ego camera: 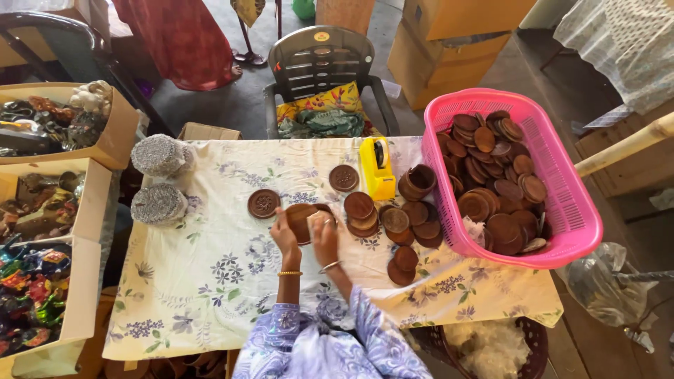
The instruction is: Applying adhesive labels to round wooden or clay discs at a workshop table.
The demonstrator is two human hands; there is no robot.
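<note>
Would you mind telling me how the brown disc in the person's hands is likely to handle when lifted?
The brown disc probably stays stiff: it keeps flat between both hands. Likely light, being thin like the stacked discs nearby. On edge, its round shape might roll.

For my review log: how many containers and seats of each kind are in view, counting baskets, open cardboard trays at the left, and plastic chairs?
Pink basket: 1
Dark basket with white fluff: 1
Open cardboard trays: 3
Plastic chairs: 1
Total: 6
</note>
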